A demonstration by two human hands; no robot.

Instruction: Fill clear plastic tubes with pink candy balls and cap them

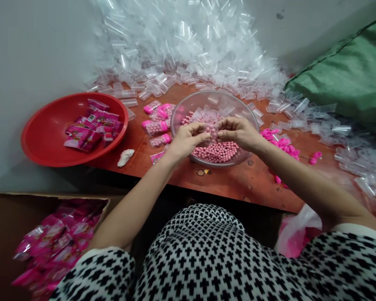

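Printing on the pink foil packets [87, 131], too small to read

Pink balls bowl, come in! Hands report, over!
Left hand, right hand pinching clear plastic tube over glass bowl of pink balls. More tubes in bowl.

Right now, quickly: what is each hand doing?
Left hand: closed, pinching a clear plastic tube.
Right hand: closed, pinching the same tube.
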